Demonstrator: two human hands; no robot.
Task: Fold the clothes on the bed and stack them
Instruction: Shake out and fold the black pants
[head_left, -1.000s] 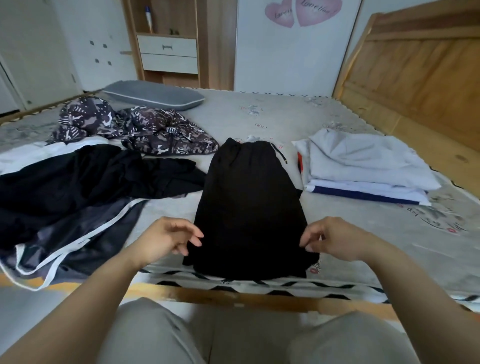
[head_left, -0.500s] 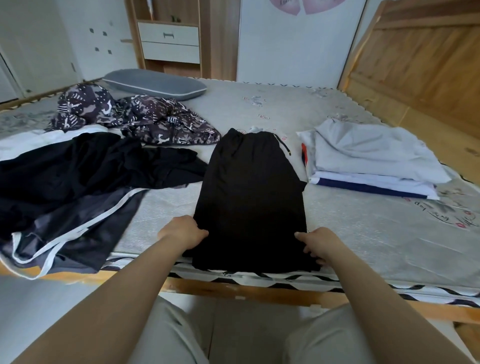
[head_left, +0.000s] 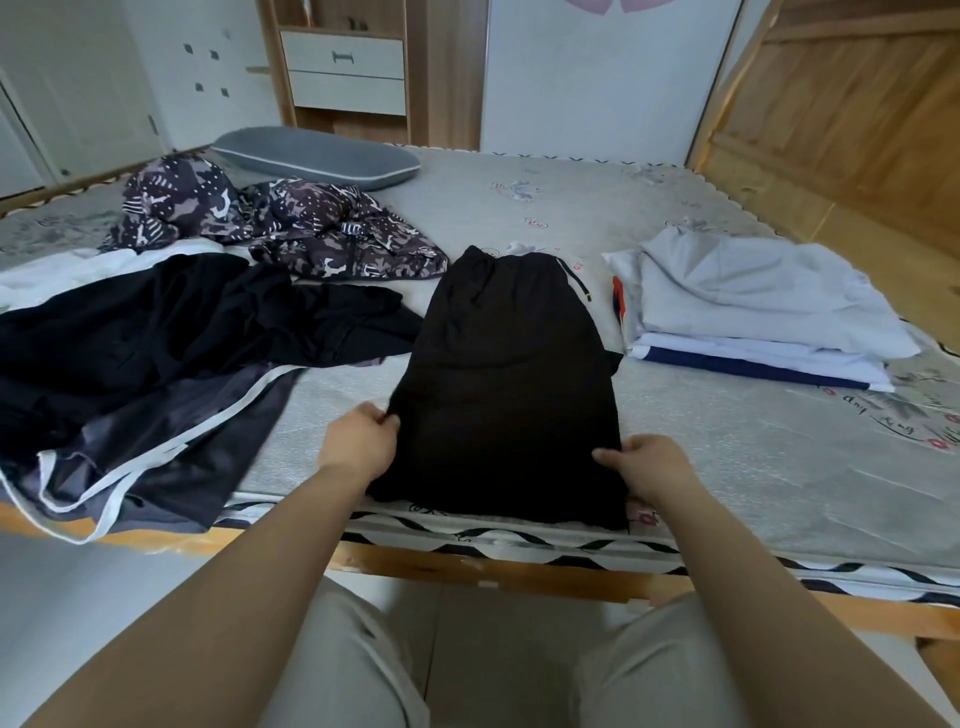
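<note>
a pair of black shorts, folded lengthwise, lies flat on the bed at the middle of its near edge, waistband and drawstring pointing toward the far side. the left hand holds the shorts' left side edge, its grip grasping the fabric with fingers curled at the hem. the right hand holds the near right corner the same way, thumb on top of the cloth and its grip pinching the fabric. both forearms reach in over the bed's wooden frame.

toward the right edge of the bed sits a stack of folded pale clothes, with a white and navy piece at the bottom; it is just beside the shorts but apart from them. along the left part of the bed lies an unfolded black garment, and nearer the near left corner a dark grey garment with white trim hangs partly over the near edge. behind these, a crumpled patterned garment in dark purple and white lies near a grey pillow at the far side. beyond the bed stands a wooden cabinet with white drawers.
</note>
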